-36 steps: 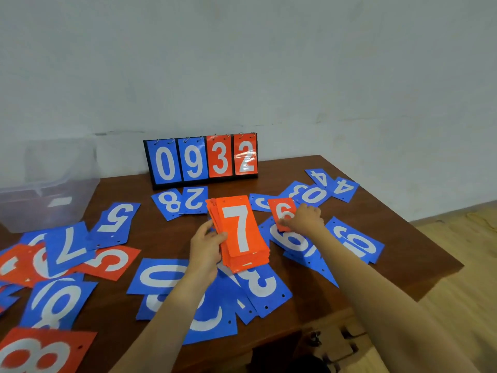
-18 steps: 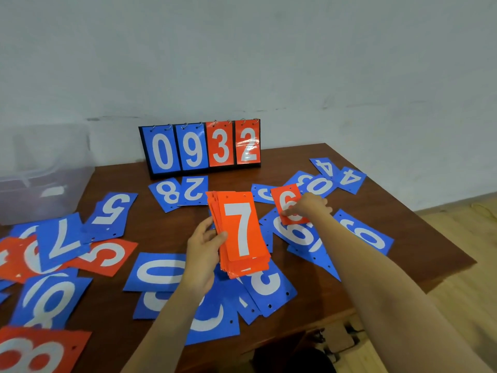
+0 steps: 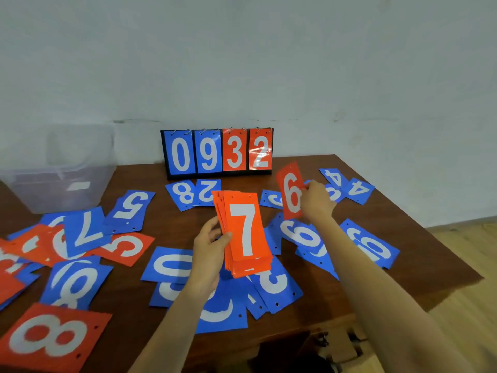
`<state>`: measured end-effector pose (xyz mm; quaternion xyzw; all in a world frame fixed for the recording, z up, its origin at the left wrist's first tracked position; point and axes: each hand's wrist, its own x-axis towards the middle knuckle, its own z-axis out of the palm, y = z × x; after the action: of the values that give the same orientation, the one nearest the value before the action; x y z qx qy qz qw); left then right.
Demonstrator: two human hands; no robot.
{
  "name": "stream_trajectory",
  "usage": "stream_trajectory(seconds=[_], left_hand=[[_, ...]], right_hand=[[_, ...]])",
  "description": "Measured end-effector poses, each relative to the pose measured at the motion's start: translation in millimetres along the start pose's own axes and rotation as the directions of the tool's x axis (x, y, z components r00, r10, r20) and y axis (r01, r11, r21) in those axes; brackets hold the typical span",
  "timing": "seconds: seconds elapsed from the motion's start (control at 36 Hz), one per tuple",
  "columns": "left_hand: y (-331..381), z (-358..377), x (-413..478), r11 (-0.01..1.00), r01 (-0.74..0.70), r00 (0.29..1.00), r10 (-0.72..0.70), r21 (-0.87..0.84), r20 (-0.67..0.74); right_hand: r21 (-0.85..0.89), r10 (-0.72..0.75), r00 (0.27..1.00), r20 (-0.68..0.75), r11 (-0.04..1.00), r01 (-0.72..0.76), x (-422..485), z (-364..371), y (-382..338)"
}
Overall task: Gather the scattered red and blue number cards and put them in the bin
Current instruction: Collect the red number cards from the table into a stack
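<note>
Red stack (image 3: 243,235) sits gripped in our left hand (image 3: 208,254); our right hand (image 3: 317,200) pinches a red 6 card (image 3: 290,193).

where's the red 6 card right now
In the head view the red 6 card is right of centre, held up by the right hand, just right of the red stack in the left hand and in front of the scoreboard.

- Left of frame: bin (image 3: 59,184) on the table (image 3: 430,265).
- Upper centre: scoreboard (image 3: 217,152) at the table's back edge.
- Centre: card stack (image 3: 246,232), with single card (image 3: 290,193) to its right.
- Around them: loose cards (image 3: 78,284) spread across the table.
</note>
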<state>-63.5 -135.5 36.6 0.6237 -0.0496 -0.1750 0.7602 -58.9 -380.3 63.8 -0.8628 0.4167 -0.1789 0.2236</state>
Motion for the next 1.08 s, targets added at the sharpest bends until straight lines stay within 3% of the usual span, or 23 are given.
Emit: stream_trajectory(seconds=[0.11,0.19,0.25,0.5,0.67,0.83,0.94,1.08], left_hand=[[5.3,-10.7,-8.4,1.0,0.0,0.999,-0.001,-0.021,-0.041],[9.3,-17.0,-15.6,0.999,-0.009,0.998,0.006,-0.037,-0.064],[12.6,-21.8,-20.7,0.999,-0.015,0.997,0.012,-0.048,-0.074],[23.8,-46.3,-37.3,0.983,0.009,0.999,-0.018,-0.185,-0.048],[21.7,-65.4,-41.9,0.983,-0.028,1.0,0.027,-0.18,-0.005],[12.0,-85.9,-33.4,0.99,-0.009,0.997,-0.002,-0.144,-0.079],[8.9,-94.5,-23.8,0.988,-0.01,0.991,-0.011,-0.154,-0.135],[5.9,-97.0,-9.1,0.99,0.01,0.987,-0.033,-0.142,-0.159]], right_hand=[[0.388,-0.082,0.996,0.019,0.919,0.068,-31.2,-23.5,-12.0],[0.68,-0.096,0.983,0.158,0.732,-0.038,-59.1,-34.8,-19.6],[0.733,-0.143,0.957,0.252,0.674,-0.093,-78.8,-34.3,-22.7],[0.51,-0.321,0.915,0.244,0.845,0.16,-142.0,8.2,-32.2],[0.517,-0.429,0.869,0.248,0.817,0.256,-162.9,30.8,-48.7],[0.478,-0.481,0.823,0.302,0.824,0.306,-159.3,44.1,-58.3],[0.339,-0.396,0.873,0.284,0.893,0.295,-115.1,47.2,-60.7],[0.074,-0.165,0.88,0.446,0.986,0.147,-62.6,48.9,-69.0]])
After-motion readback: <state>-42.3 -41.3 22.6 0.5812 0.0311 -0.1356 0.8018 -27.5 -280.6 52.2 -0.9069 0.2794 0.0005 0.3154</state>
